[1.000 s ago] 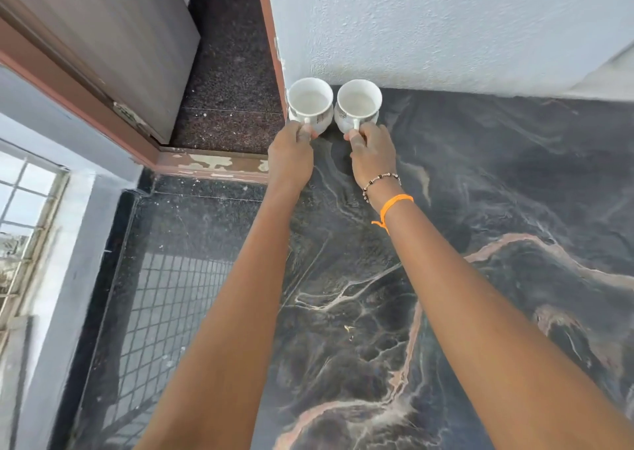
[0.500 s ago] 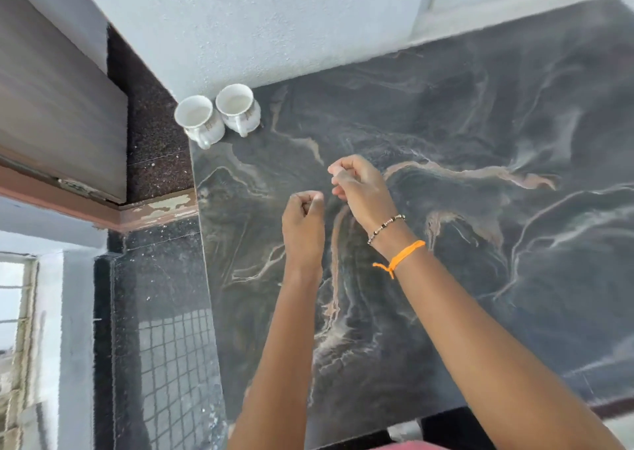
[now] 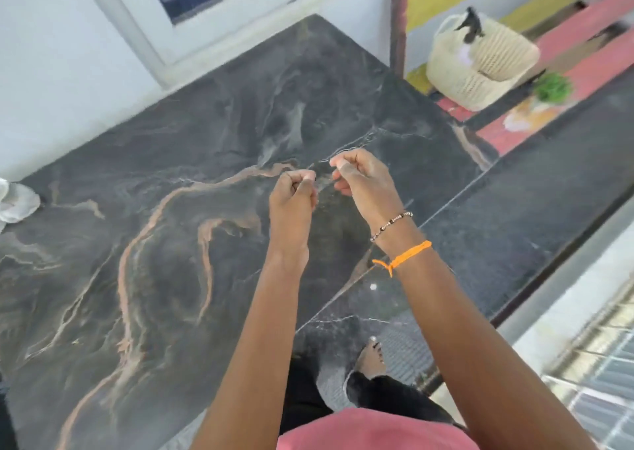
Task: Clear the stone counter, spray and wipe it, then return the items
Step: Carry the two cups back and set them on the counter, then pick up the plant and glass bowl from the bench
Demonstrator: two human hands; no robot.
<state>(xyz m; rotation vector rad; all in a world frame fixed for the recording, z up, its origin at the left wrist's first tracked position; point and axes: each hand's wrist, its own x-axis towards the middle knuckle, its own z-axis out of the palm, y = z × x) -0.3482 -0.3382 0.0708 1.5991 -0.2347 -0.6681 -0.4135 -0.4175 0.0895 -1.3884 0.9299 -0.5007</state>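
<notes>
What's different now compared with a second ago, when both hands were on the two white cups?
Both hands let go of the cups and pulled back. The left hand and right hand now hover over the stone counter, fingers curled, holding nothing. The view swung right, so the cups are out of sight and a woven basket shows. The counter stays bare.

We see dark stone tabletop (image 3: 164, 209), pale and rust veins across it, far edge against white wall. White cup (image 3: 15, 201) on tabletop at far left edge, partly cut off. Lower dark ledge (image 3: 535, 202) right of tabletop; beyond it cream woven basket (image 3: 480, 62), green plant (image 3: 552, 87) beside, on pink-striped floor (image 3: 590, 10).
</notes>
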